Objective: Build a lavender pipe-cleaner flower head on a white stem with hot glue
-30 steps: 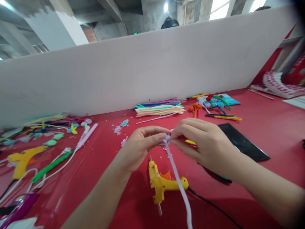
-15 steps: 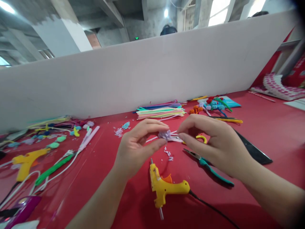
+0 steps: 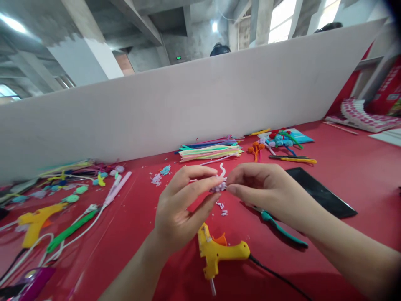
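My left hand [image 3: 183,205] grips a small lilac pipe-cleaner piece [image 3: 219,185] between thumb and fingers. A pale, curled pipe-cleaner end [image 3: 222,168] sticks up from it. From the other side, my right hand [image 3: 266,184] pinches the right edge of the same piece, thumb against fingers. Below the hands, a yellow hot glue gun [image 3: 224,253] lies on the red table, its nozzle hidden behind my left hand. Teal-handled pliers [image 3: 282,230] lie under my right forearm, their jaws mostly covered. Lilac clippings [image 3: 223,209] are scattered beneath the piece.
A bundle of pipe cleaners [image 3: 209,151] lies against the white partition [image 3: 188,104]. Finished-looking fuzzy shapes [image 3: 278,140] and a black flat sheet [image 3: 319,192] are at right. At left are a second yellow glue gun [image 3: 37,221], cables and a pink styling tool [image 3: 117,188].
My hands have come closer together, and the right fingers now meet the lilac piece. A curled end now shows above it. The view has tilted slightly.
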`<state>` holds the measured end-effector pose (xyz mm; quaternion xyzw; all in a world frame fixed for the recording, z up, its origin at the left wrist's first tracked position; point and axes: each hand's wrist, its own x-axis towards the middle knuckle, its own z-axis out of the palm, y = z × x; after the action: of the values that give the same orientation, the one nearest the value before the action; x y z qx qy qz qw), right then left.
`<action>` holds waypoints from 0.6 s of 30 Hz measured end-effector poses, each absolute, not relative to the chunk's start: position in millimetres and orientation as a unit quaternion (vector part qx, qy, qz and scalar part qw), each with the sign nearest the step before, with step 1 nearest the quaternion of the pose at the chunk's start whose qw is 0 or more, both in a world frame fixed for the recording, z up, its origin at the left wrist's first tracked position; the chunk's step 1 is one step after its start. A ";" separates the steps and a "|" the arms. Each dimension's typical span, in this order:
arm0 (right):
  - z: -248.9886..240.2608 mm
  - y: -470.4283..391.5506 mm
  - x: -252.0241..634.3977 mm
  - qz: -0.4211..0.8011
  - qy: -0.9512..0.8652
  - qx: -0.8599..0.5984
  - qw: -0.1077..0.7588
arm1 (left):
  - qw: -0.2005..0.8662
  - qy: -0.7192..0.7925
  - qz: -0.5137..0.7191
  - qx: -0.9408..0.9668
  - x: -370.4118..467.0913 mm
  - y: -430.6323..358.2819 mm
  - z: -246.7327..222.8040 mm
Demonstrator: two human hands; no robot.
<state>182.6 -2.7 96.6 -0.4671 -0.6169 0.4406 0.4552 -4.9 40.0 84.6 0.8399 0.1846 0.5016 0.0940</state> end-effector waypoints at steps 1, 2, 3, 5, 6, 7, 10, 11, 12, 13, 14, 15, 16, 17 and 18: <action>96.3 -2.4 182.6 0.442 -0.616 -0.467 0.455 | 0.094 0.186 0.502 0.839 -4.9 39.9 84.1; 95.9 -1.9 182.6 0.444 -0.616 -0.466 0.454 | 0.093 0.188 0.501 0.840 -5.1 39.8 83.6; 95.7 -1.4 182.6 0.448 -0.614 -0.466 0.454 | 0.091 0.189 0.498 0.841 -5.2 39.7 83.1; 95.1 -0.3 182.6 0.456 -0.609 -0.465 0.453 | 0.086 0.186 0.493 0.845 -5.7 39.4 82.3; 94.8 0.2 182.6 0.460 -0.607 -0.463 0.453 | 0.083 0.183 0.493 0.846 -5.8 39.2 82.1; 94.4 0.7 182.6 0.465 -0.605 -0.460 0.454 | 0.080 0.181 0.492 0.848 -5.8 39.0 82.0; 93.0 1.6 182.6 0.477 -0.600 -0.449 0.459 | 0.071 0.181 0.492 0.849 -5.2 37.8 82.6; 92.6 1.7 182.7 0.481 -0.598 -0.445 0.462 | 0.068 0.183 0.491 0.849 -4.9 37.5 83.0; 92.3 1.8 182.8 0.485 -0.595 -0.442 0.464 | 0.066 0.185 0.492 0.848 -4.5 37.2 83.3; 92.1 1.8 182.9 0.489 -0.592 -0.441 0.464 | 0.065 0.188 0.492 0.848 -4.3 37.0 83.6; 92.1 1.7 183.0 0.493 -0.590 -0.440 0.465 | 0.065 0.188 0.494 0.847 -4.2 36.9 83.8; 92.3 1.7 183.0 0.496 -0.587 -0.441 0.463 | 0.063 0.186 0.493 0.848 -4.2 36.9 84.0; 92.5 1.6 183.0 0.499 -0.584 -0.443 0.462 | 0.062 0.185 0.492 0.849 -4.3 37.0 84.1; 92.9 1.6 182.9 0.501 -0.582 -0.445 0.460 | 0.061 0.183 0.491 0.850 -4.5 37.0 84.1; 93.4 1.5 182.8 0.502 -0.581 -0.446 0.460 | 0.061 0.182 0.489 0.851 -4.7 37.1 84.0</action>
<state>182.8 1.5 93.4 -0.4458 -0.5811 0.5020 0.4600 -4.7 37.1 84.0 0.8511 0.1821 0.4885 0.0615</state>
